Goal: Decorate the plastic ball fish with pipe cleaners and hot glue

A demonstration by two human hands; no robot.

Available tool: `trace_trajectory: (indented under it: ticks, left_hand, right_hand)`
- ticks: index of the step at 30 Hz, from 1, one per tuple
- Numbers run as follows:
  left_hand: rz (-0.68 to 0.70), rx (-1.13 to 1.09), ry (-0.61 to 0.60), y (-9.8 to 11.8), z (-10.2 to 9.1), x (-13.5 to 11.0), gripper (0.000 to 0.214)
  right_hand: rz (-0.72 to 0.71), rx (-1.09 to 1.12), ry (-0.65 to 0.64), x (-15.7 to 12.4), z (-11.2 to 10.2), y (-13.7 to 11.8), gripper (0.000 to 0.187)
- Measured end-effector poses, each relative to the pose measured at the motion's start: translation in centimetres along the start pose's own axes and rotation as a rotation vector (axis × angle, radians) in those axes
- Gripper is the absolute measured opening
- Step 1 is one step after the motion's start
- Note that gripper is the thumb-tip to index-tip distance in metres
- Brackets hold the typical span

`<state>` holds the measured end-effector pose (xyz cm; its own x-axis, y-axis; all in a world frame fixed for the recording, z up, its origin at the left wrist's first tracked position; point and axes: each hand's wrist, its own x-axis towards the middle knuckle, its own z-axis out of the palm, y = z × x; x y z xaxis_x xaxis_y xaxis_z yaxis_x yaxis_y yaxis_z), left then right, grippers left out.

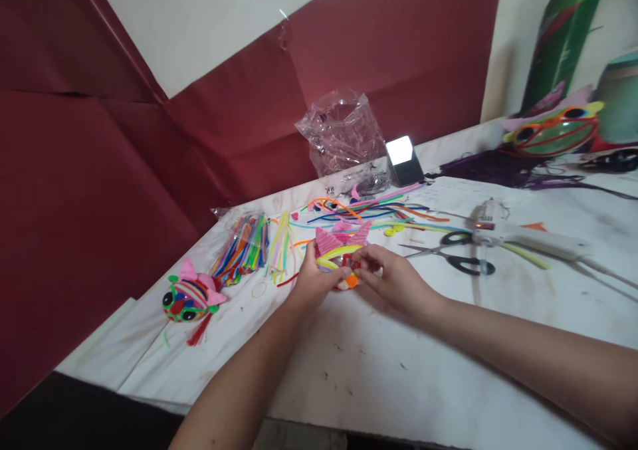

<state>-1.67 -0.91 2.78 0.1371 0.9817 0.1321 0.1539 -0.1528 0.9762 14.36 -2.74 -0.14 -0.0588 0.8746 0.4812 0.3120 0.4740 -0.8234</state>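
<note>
Both hands are around a small craft animal head [337,242] with pink pipe-cleaner ears and a curved yellow strip, low over the white table. My left hand [319,270] grips its left side, thumb across the front. At its right side, my right hand [376,268] has its fingers pinched together near a small red piece [347,261] on the front; whether the fingertips hold that piece is hard to see. An orange spot [351,281] shows below the fingers. Scissors [451,254] lie spread just to the right, beside a white hot glue gun [523,236].
A similar finished head [189,297] with black eyes and a red tassel sits at left. Bundled pipe cleaners [244,247] and loose ones [379,212] lie behind the hands. A clear plastic bag [343,137] and a small mirror-like stand [405,161] are at the back.
</note>
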Motion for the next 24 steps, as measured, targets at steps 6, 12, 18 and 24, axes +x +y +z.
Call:
trace_trajectory:
  ticks: [6,12,18,24]
  left_hand:
    - [-0.020,-0.118,0.030,-0.4,-0.3,0.4,0.069]
    - [-0.052,-0.209,0.032,-0.9,-0.6,0.9,0.077]
    - [-0.033,-0.215,0.006,-1.2,-0.8,0.8,0.079]
    - [-0.027,-0.177,0.016,-0.9,-0.6,0.4,0.078]
  right_hand:
    - [0.056,0.155,0.039,0.6,-0.7,0.6,0.011]
    - [-0.001,0.023,0.103,0.2,-1.4,0.5,0.015]
    - [-0.141,-0.086,0.086,-0.3,-1.4,0.2,0.016]
    - [-0.179,-0.095,0.068,-0.3,-0.7,0.8,0.019]
